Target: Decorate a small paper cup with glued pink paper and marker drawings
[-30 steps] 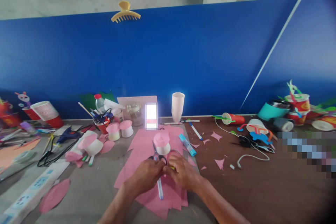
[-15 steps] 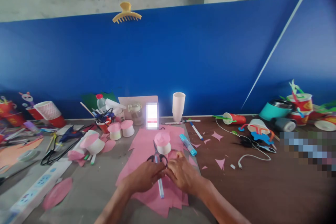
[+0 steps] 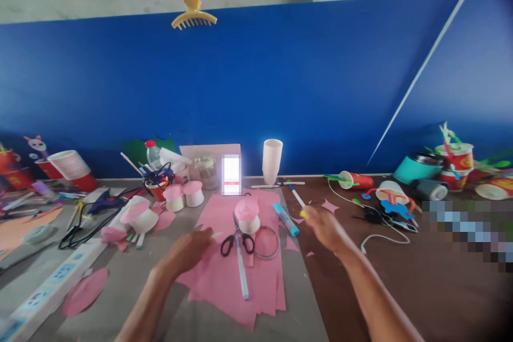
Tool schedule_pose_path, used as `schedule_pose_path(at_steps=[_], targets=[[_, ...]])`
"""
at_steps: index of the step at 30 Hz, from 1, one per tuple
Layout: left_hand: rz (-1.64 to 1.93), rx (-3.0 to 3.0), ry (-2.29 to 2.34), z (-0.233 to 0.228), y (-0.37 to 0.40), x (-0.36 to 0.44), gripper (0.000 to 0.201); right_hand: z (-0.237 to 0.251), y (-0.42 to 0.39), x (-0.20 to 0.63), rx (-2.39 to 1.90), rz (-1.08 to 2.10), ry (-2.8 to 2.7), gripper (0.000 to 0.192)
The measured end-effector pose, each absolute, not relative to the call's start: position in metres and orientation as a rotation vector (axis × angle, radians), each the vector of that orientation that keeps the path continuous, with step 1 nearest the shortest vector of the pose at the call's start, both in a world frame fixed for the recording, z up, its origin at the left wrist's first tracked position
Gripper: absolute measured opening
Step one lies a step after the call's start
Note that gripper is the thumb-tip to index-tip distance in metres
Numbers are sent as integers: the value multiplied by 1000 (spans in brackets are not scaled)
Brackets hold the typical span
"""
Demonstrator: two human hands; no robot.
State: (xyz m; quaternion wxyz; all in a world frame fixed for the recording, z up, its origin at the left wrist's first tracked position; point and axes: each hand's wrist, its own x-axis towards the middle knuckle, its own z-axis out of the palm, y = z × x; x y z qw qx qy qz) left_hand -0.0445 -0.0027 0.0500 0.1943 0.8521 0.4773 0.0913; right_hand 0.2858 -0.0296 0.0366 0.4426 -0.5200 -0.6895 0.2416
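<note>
My left hand (image 3: 194,250) is at the left edge of the stacked pink paper (image 3: 224,286), its fingers closed together, a small pale strip (image 3: 217,235) at their tips. My right hand (image 3: 326,228) is over the brown tabletop, pinching a small yellow thing (image 3: 304,214) whose kind I cannot make out. Between the hands, black-handled scissors (image 3: 237,240) lie on the pink paper with a white marker (image 3: 242,275) across them. Beside them are a thin tape ring (image 3: 277,243) and a white paper cup piece (image 3: 250,225) topped with pink paper. A blue highlighter (image 3: 286,220) lies near my right hand.
More pink-topped cup pieces (image 3: 173,200) stand at the left, near a power strip (image 3: 52,288). A lit phone (image 3: 231,171) and stacked white cups (image 3: 272,160) stand by the blue partition (image 3: 280,75). Pink scraps (image 3: 330,206) and a white cable (image 3: 387,239) lie right.
My hands have moved apart, the left one leftward and the right one rightward and up. The scissors handles and tape ring are now uncovered. The yellow thing has come into view.
</note>
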Motion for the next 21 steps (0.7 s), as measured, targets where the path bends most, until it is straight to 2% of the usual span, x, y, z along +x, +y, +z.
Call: schedule_pose_path(at_steps=[3, 8, 16, 21], targets=[[358, 2357, 1291, 51, 4, -47, 32, 44, -28, 301, -1318, 571, -1645, 66], [580, 2070, 1076, 45, -1, -30, 33, 35, -35, 245, -1142, 797, -1933, 53], [1184, 1079, 739, 32, -4, -16, 36, 16, -46, 196, -1027, 786, -1868, 27], [1211, 855, 629, 28, -3, -10, 32, 13, -49, 187, -1104, 764, -1918, 30]])
